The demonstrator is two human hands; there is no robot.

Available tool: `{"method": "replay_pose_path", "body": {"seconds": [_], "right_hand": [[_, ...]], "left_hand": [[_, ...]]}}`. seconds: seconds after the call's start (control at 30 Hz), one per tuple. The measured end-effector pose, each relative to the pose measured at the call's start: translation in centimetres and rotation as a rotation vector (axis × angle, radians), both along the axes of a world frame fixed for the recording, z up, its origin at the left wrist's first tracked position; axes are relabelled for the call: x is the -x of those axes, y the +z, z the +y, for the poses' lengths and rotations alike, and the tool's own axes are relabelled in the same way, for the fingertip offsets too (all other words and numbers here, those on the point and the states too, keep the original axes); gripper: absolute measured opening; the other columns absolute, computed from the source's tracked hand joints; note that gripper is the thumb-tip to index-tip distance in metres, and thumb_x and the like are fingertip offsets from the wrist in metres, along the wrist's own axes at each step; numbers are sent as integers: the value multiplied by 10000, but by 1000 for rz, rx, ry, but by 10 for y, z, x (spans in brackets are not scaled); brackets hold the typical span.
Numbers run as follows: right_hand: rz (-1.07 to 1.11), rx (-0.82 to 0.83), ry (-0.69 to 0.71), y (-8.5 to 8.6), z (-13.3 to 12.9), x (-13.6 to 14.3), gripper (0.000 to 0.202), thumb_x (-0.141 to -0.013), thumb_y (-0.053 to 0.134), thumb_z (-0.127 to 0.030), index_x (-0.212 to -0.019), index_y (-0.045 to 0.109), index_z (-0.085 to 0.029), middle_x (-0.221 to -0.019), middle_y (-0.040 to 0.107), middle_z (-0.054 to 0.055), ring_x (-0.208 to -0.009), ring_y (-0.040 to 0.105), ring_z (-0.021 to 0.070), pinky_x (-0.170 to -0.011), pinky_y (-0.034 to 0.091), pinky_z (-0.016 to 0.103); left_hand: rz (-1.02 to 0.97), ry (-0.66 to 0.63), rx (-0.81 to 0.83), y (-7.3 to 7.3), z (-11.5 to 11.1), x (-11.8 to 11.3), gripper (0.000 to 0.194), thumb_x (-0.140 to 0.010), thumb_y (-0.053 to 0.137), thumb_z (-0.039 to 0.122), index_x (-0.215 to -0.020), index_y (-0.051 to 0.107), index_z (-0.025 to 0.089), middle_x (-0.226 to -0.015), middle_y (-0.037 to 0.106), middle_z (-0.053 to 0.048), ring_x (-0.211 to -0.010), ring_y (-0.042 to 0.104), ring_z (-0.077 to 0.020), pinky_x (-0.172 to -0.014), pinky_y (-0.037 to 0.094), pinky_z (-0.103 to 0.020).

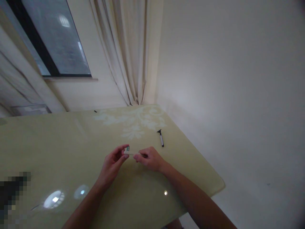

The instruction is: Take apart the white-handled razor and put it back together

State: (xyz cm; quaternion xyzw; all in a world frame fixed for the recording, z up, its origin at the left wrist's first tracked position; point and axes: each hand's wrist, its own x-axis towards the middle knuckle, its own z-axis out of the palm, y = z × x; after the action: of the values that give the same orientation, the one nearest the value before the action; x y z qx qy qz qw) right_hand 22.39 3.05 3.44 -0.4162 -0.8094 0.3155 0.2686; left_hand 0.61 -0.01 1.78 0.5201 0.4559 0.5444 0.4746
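Observation:
A slim, pale stick-like object point(131, 154) with a small green and dark piece standing up near its left end is held between my two hands, over the table. My left hand point(113, 161) pinches the left end with thumb and fingers, the index finger near the green part. My right hand point(150, 159) is closed around the other end, hiding most of it. At this size its exact kind cannot be made out. Just beyond my right hand, a razor point(161, 139) with a black head and grey handle lies on the table.
The glossy pale-yellow table point(71, 152) bears a white floral pattern and light reflections. A small dark piece point(95, 111) lies at its far edge. Curtains point(128, 57) and a window point(57, 38) stand behind, a white wall point(226, 79) to the right. A blurred dark patch point(11, 194) is at lower left.

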Motion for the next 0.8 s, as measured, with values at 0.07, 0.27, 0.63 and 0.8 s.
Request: {"method": "replay_pose_path", "body": {"seconds": [0.07,0.27,0.63,0.8], "right_hand": [[-9,-13,-73,1,1,0,570,-972,493,-598,-680,720,-164,-524,466,-32,-531,391,107,-547,228,270],[-15,-9,-60,1,3,-2,573,-968,499,-606,-689,726,-160,-528,479,-27,-538,400,108,-552,229,267],[8,23,-2,0,1,-2,564,-974,493,-600,-716,734,-159,-536,478,-36,-536,403,103,-548,234,265],[-56,-9,-152,-1,4,-2,588,-972,482,-601,-651,690,-154,-521,452,-32,-528,382,104,-544,217,265]], "left_hand": [[3,14,-10,1,0,0,491,-760,827,439,-1185,734,212,-830,584,4,-793,570,-154,-746,473,-256],[5,1,-8,0,0,-1,512,-761,826,445,-1196,730,194,-805,563,5,-770,550,-151,-727,466,-254],[-10,-11,-1,-6,1,1,495,-778,818,440,-1211,726,218,-846,574,0,-823,568,-158,-772,472,-257],[6,-2,-25,-4,1,1,469,-775,821,438,-1178,736,212,-816,552,15,-774,549,-135,-732,458,-237]]}}
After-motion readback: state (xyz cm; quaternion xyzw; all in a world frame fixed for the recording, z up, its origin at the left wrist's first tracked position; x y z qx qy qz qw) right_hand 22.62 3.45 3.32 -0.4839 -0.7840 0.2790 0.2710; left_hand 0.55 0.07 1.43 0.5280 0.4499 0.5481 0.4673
